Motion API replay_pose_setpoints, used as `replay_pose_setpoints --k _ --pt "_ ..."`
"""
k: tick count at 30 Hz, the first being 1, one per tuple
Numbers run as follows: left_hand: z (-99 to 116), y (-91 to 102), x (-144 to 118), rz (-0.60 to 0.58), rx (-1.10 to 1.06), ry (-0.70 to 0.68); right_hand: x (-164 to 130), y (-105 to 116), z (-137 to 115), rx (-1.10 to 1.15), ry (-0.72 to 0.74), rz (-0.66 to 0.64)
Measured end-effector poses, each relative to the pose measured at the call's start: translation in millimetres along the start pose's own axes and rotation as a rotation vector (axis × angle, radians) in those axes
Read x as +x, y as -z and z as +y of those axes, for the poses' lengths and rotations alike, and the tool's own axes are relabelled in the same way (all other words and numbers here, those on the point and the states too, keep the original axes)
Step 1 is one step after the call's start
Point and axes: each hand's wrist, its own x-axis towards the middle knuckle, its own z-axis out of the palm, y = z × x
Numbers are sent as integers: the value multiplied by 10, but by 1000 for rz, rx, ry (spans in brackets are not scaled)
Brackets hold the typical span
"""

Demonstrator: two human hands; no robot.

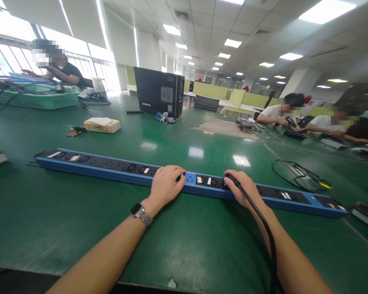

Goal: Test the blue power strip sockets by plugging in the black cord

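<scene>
The room was a large open-plan office under a white tiled ceiling (257, 24) set with rows of bright rectangular light panels (326, 10). A long run of windows (6, 57) filled the far left wall, washed out by daylight. A broad green table (64, 212) took up the near ground, its glossy top throwing back the ceiling lights; a worn patch (223, 127) showed bare at the far middle. A white column (299, 81) stood at the far right. Low yellow-green partitions (210, 90) lined the far middle, with a dark chair (206, 103) before them. People sat at the far left and far right edges of the table.
</scene>
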Motion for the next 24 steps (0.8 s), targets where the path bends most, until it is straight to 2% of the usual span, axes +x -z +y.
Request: replay_pose_setpoints --k 5,12,18,24 --pt "-4 -5 -3 7 -7 -1 -7 -11 -133 -60 51 -4" --pt "0 -3 -4 -3 -9 9 -40 -146 -184 -60 -77 45" --pt "0 -9 -9 -4 -2 12 -65 -249 -255 28 -126 178" --pt "-1 -6 -9 -8 2 9 -87 -286 -315 -147 -203 206"
